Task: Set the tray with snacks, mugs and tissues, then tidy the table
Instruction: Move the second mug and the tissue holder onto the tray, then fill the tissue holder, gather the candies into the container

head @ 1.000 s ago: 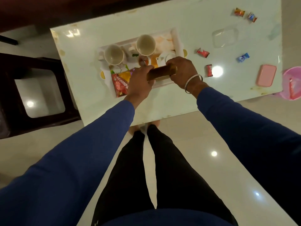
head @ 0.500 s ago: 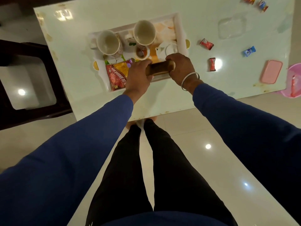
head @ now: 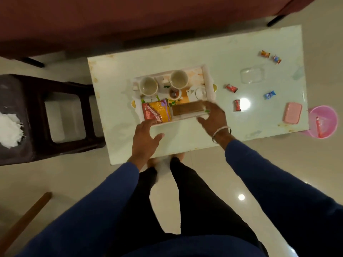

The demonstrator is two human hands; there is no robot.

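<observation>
Brown box (head: 187, 109) now released onto tray (head: 208, 78); left hand (head: 146, 140), right hand (head: 213, 115) open beside tray. Risk: sleeve tips mugs (head: 179, 79).

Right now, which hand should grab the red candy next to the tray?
Probably the right hand. It is open at the tray's right end, the side where the red candy lies. The left hand would have to cross over.

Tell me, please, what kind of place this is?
Probably a home living room: a low table bearing a tea tray with mugs, a dark red sofa behind it, and a plastic stool on the tiled floor.
</observation>
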